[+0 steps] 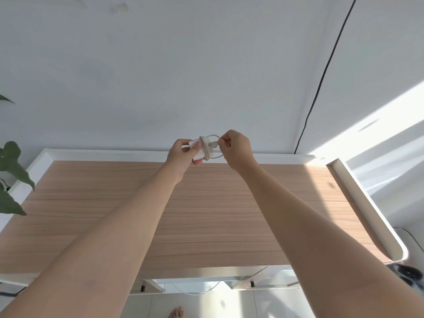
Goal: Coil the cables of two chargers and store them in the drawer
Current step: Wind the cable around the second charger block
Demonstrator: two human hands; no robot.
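— Wide wooden desk (229,214) fills the middle, pale grain, with a raised white rim (137,153) along the back and both sides.

— And on the left edge, green leaves (11,166) of a plant lean in over the rim.

— Behind it all, a plain white wall (183,76). A black wire (321,76) runs down it to the desk's back right corner.

— Sunlight (371,125) slants across the right side of the wall and desk.

— Down below, pale floor tiles (263,304) and a bare foot (176,312) at the bottom edge.
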